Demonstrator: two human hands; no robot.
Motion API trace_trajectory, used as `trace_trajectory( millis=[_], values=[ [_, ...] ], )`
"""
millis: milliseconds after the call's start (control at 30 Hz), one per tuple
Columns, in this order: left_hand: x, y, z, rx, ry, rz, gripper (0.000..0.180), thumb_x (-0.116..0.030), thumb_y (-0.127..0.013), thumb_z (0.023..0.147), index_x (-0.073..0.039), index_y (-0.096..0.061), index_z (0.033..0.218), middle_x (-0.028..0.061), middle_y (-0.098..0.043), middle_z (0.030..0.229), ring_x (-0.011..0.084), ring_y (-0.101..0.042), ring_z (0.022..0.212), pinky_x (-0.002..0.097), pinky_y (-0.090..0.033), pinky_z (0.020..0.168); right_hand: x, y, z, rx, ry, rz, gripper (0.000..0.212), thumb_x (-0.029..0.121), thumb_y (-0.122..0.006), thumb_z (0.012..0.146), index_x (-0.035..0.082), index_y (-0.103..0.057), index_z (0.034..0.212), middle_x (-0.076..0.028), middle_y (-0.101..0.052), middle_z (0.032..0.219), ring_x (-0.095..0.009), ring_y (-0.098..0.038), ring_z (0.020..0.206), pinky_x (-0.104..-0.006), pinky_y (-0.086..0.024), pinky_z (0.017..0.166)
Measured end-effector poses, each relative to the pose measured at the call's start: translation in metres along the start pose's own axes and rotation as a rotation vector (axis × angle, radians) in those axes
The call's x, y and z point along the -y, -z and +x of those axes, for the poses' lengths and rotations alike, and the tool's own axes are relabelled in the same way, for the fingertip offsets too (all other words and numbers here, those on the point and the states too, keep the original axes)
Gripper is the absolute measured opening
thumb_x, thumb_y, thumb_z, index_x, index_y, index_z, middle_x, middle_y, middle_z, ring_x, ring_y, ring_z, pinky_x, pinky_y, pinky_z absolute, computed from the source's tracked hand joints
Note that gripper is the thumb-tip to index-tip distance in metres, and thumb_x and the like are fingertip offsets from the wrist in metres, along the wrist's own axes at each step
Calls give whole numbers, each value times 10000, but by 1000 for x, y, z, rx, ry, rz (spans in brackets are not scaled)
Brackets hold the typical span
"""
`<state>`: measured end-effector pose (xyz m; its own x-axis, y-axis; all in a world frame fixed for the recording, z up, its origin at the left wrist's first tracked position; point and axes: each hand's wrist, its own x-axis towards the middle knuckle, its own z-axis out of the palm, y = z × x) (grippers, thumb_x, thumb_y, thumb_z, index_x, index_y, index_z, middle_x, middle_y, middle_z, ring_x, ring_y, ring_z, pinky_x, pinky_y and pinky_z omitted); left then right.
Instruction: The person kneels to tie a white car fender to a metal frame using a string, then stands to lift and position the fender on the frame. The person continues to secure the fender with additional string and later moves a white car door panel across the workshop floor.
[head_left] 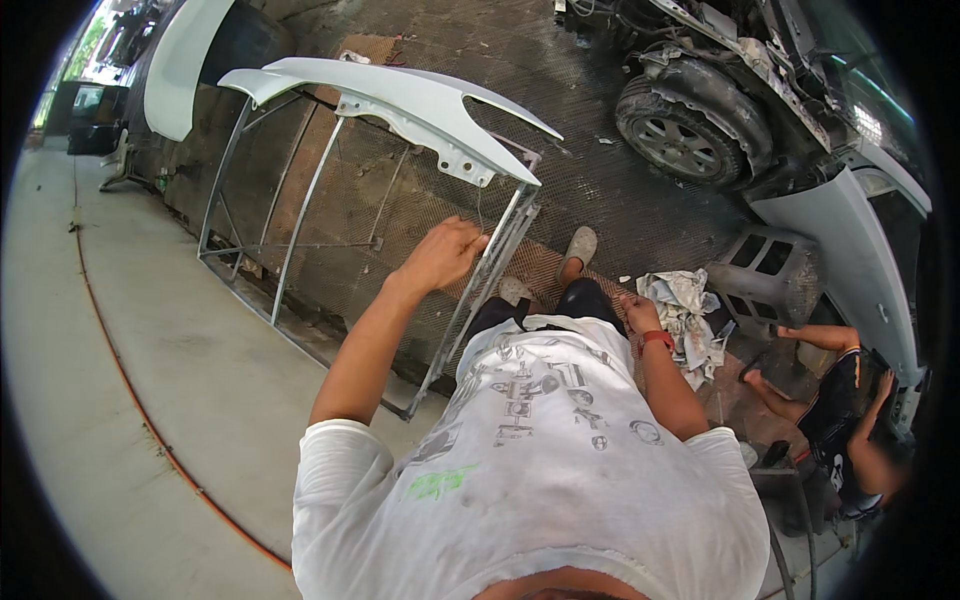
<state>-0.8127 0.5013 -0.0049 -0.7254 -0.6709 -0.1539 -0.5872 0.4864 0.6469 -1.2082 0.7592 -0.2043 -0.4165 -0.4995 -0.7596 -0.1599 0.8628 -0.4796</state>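
A white car fender (390, 92) rests across the top of a thin metal frame stand (289, 230). From the fender's near end a thin wire (480, 207) hangs down. My left hand (447, 252) is closed at the lower end of this wire, fingers curled beside the stand's right upright, and it seems to pinch the wire. My right hand (639, 314) hangs low at my right side, with a red band (657, 339) on the wrist. Its fingers are curled, and whatever they may hold is hidden.
A stripped car with an exposed wheel (682, 143) stands far right. Crumpled paper (684, 318) lies right of my legs, near a grey metal part (766, 275). Another person (835, 410) sits by a light-coloured panel (862, 265). An orange hose (150, 425) crosses the left floor.
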Motion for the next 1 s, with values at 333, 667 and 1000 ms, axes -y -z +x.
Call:
trace_trajectory(
  millis=[333,667,1000],
  values=[
    [2,2,3,110,29,150,243,-202,-559,1054,-21,-702,975,193,-710,909,389,-663,965,485,-491,1019,4,-17,4,8,-116,21,380,363,-744,1001,31,-639,848,-80,-642,684,-184,-599,543,-367,-486,540],
    [-6,14,14,110,-114,298,190,-171,-605,997,-31,-688,899,142,-686,857,366,-621,899,454,-521,877,-21,3,48,-1,-8,-84,432,419,-735,983,-2,-698,891,-160,-717,784,-272,-698,668,-421,-534,655],
    [-21,41,25,369,44,240,406,-391,-552,1060,-38,-693,916,154,-714,920,369,-635,963,485,-510,927,-30,19,83,-101,161,-181,450,416,-741,978,-12,-698,845,-149,-695,730,-268,-692,700,-427,-534,701]
  ],
)
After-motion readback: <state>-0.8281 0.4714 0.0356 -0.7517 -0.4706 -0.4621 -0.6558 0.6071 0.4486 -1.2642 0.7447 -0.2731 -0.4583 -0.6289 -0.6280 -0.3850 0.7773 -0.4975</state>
